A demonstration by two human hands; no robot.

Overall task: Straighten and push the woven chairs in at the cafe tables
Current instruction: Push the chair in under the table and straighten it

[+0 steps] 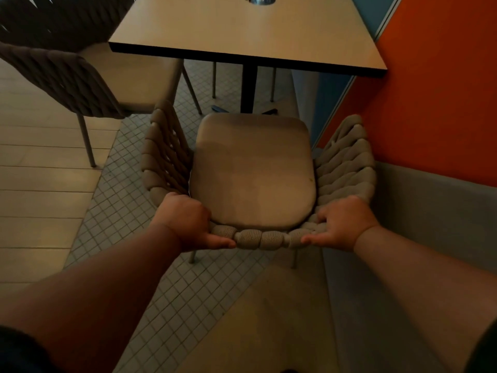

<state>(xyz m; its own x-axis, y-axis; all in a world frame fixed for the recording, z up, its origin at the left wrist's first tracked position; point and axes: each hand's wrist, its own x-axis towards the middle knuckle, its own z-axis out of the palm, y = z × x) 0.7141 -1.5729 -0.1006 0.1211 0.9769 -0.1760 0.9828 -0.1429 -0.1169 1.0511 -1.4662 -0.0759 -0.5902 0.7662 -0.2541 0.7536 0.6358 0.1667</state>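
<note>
Your left grip and right grip each clasp the top rim of a woven chair, fingers curled over the inside, thumbs along the outer edge (the rope weave bulges between them). A tan cushion fills the chair's curved shell. The chair faces the tabletop, its seat out in front of the near edge. A second woven chair stands to the left, an orange wall to the right.
</note>
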